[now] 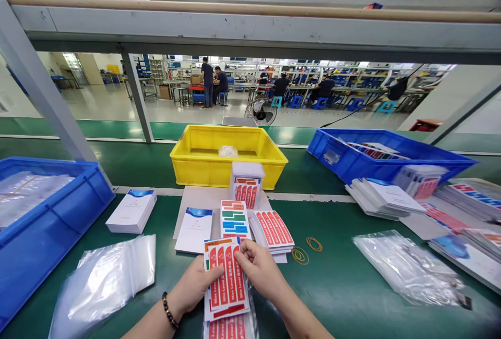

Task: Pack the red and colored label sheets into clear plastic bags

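Note:
My left hand, with a dark bead bracelet at its wrist, grips a small stack of red-and-white label sheets, thumb on top. My right hand pinches the upper right edge of the same sheets. Below them, more red labels lie in a clear plastic bag, partly covered by the sheets. Just beyond my hands sit a white booklet stack with a blue top, a sheet with green and blue labels and a fanned stack of red label sheets. Behind these, another bundle of sheets stands against the yellow bin.
A yellow bin stands at centre, with blue bins at left and right. Clear bags and a booklet stack lie left. Rubber bands, more bags and booklets lie right. A bar crosses overhead.

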Demonstrator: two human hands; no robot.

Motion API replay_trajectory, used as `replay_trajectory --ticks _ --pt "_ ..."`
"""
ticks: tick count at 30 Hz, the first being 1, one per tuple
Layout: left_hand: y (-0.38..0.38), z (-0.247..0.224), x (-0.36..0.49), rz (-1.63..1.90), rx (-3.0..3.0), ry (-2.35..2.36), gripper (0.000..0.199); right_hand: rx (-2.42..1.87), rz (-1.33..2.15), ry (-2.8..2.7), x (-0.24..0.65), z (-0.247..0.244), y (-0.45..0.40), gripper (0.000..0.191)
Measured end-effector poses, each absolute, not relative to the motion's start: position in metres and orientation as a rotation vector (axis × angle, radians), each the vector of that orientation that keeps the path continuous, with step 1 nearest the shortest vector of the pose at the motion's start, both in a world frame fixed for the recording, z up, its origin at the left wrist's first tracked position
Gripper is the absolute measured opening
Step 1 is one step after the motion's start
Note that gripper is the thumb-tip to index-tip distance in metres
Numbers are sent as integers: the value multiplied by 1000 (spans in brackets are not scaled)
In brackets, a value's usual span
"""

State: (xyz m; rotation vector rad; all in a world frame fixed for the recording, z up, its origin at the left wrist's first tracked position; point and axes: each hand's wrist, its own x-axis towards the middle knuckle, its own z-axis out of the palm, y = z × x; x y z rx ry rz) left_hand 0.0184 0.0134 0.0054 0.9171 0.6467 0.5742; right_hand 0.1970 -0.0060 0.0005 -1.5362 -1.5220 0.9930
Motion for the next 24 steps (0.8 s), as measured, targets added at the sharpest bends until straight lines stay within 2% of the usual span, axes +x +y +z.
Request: replay_trajectory --ticks 3,4,6,9,12,16,19,24 --pt "12 8 18 558 932 642 43 -1508 961 -1382 199 3 -4 18" --pt "12 9 17 557 934 640 43 -1464 984 -1311 200 5 -4 24" --pt "12 10 17 554 943 636 44 -1309 1167 -1217 201 10 -3 37" --pt "14 11 15 537 1020 624 43 -1083 1450 -1210 205 17 -2 30" --pt "18 14 13 559 1257 663 34 -1136 1329 -1036 213 19 3 36" --pt "19 18 12 545 1668 854 11 -1149 1116 -684 224 19 9 53" --pt "18 21 11 524 1822 790 15 -1152 1123 -698 223 19 9 53" --pt "19 19 9 629 1735 786 24 -1231 1155 -850 221 20 6 48"
